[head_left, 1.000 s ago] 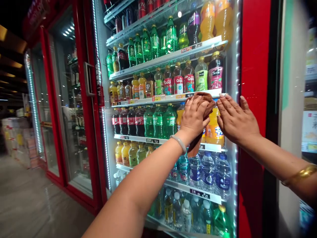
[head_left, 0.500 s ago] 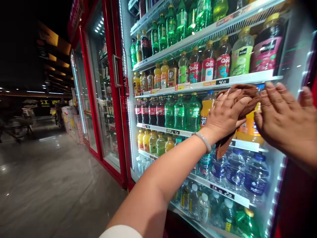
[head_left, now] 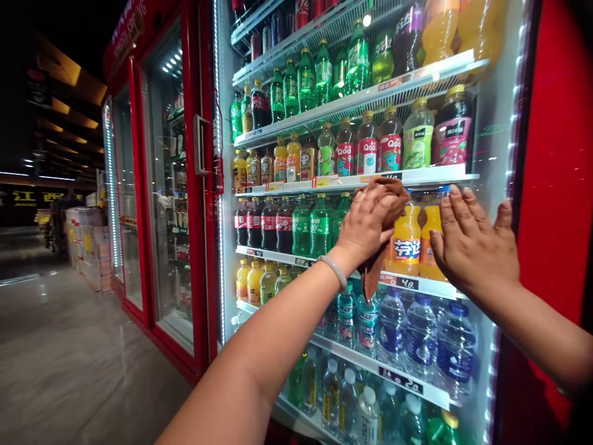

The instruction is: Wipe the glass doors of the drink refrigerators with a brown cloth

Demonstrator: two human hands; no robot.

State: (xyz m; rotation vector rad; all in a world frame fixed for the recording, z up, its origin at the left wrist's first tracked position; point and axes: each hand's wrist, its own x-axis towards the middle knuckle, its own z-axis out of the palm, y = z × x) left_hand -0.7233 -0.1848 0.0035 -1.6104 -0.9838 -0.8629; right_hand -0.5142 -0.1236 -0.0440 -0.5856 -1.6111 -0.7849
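My left hand (head_left: 365,219) presses a brown cloth (head_left: 389,196) against the glass front of a lit drinks cooler. Its fingers lie over the bunched cloth, and a loose corner hangs below. A pale bangle circles that wrist. To the right, my right hand (head_left: 479,244) lies flat with fingers spread, apparently on the glass, holding nothing. Between the hands, orange soda bottles (head_left: 406,247) show behind the glass. Just above the cloth runs a white shelf edge (head_left: 430,173) with price labels. Green soda bottles (head_left: 319,225) stand left of my left hand, partly hidden by it.
Shelves of bottles fill the cooler, with water bottles (head_left: 456,340) lower right. A red cooler frame (head_left: 199,185) with a metal door handle (head_left: 201,145) stands left, beside further coolers. Stacked boxes (head_left: 90,244) and a grey floor (head_left: 55,364) lie beyond. A red panel (head_left: 556,154) borders the right.
My view has turned right, so the cooler appears further left. My left hand and the cloth have slid left across the glass, uncovering more orange bottles. My right hand stays near the same spot.
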